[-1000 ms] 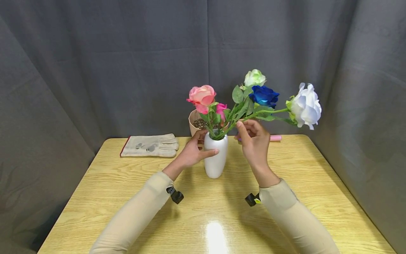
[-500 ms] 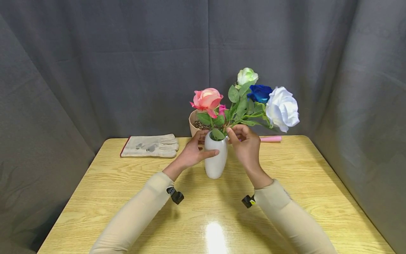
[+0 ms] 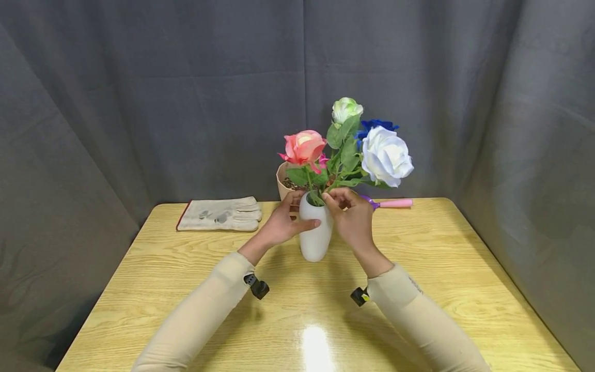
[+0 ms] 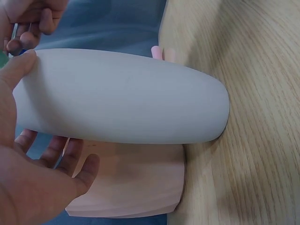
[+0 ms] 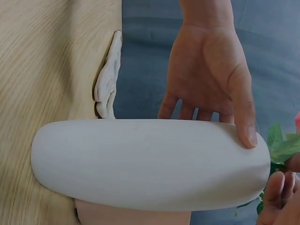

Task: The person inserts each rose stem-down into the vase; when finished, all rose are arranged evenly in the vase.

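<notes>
A white vase (image 3: 314, 242) stands upright on the table; my left hand (image 3: 280, 221) holds it near its top, thumb across the front and fingers behind. At the mouth, my right hand (image 3: 354, 219) pinches the stem of a white rose (image 3: 387, 156), whose bloom leans right. The stem's lower end is hidden by my fingers and the rim. A coral pink rose (image 3: 304, 147) rises on the left, with a magenta bloom (image 3: 323, 161) partly behind it. Farther right are a pale green rose (image 3: 346, 109) and a blue rose (image 3: 375, 125), partly covered by the white bloom.
Behind the vase stands a pinkish pot (image 3: 281, 180) with dark, grainy filling. A cloth work glove (image 3: 218, 214) lies at the table's back left. To the right, a purple tool with a pink handle (image 3: 396, 203) lies near the back edge. Grey curtains surround the table.
My right hand has moved left and slightly down to the vase's mouth, bringing the white rose left with it. The green and blue blooms have shifted left. My left hand stays on the vase.
</notes>
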{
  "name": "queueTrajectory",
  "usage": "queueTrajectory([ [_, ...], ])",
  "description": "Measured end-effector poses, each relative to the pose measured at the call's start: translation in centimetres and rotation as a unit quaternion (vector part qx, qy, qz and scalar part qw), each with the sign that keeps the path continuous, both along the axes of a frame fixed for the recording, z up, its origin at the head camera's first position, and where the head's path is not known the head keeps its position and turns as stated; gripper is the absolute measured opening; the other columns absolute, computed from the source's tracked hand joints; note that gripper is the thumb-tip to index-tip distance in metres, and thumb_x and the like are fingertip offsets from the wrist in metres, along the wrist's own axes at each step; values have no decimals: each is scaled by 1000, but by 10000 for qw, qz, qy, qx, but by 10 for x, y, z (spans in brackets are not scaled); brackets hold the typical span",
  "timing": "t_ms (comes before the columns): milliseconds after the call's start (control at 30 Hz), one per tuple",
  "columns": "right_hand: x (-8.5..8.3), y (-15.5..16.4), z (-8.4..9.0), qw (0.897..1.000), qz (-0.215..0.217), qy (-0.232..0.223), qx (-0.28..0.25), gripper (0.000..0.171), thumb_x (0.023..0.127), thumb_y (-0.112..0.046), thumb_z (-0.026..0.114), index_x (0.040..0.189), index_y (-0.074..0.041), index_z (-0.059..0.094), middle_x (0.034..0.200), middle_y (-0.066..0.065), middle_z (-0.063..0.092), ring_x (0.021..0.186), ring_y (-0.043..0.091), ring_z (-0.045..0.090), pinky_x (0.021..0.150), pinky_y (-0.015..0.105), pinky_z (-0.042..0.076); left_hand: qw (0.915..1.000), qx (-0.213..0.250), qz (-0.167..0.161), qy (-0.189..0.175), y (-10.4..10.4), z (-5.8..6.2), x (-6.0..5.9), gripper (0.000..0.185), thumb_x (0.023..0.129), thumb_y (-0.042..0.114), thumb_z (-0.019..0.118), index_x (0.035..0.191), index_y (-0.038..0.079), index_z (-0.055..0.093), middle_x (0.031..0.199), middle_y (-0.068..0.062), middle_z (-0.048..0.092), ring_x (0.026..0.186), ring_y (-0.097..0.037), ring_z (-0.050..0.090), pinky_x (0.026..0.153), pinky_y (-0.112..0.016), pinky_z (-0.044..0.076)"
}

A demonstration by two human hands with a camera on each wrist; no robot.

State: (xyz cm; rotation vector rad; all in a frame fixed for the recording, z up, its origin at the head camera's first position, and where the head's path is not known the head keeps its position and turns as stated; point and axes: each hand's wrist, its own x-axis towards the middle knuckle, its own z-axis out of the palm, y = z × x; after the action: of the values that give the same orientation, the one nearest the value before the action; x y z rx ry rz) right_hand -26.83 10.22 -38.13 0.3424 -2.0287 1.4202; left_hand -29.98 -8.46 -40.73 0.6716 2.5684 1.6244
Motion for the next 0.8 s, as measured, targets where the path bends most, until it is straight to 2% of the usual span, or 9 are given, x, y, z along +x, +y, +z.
queueTrajectory([
  [167,1,1,-4,9992,176,-352,106,12,87,-16,77,92,-5,77,71,11,67,63,7,56,59,18,47,10000,-3,-58,-30,1,0,2,81,87,31,77,152,16,31,142,-12,50,127,-32,56,108,-61,42],
  [467,0,10,-7,9982,488,-221,278,10,89,-6,72,98,-2,76,78,15,72,65,14,61,58,18,49,9998,-108,65,129,-1,2,1,80,86,33,78,151,17,35,139,-9,53,124,-30,57,107,-59,44],
  [633,3,15,-9,9961,578,-630,233,13,91,-11,71,101,-4,75,82,15,72,64,11,61,59,20,51,9997,-186,96,159,-3,3,2,76,86,35,78,150,16,40,141,-7,54,125,-30,58,107,-58,45],
  [800,6,20,-12,9914,865,-983,-46,18,92,-15,71,105,-3,75,85,19,73,61,12,63,58,22,53,9997,-191,82,156,-7,5,4,73,88,34,76,149,16,42,141,-6,56,126,-28,57,108,-55,46],
])
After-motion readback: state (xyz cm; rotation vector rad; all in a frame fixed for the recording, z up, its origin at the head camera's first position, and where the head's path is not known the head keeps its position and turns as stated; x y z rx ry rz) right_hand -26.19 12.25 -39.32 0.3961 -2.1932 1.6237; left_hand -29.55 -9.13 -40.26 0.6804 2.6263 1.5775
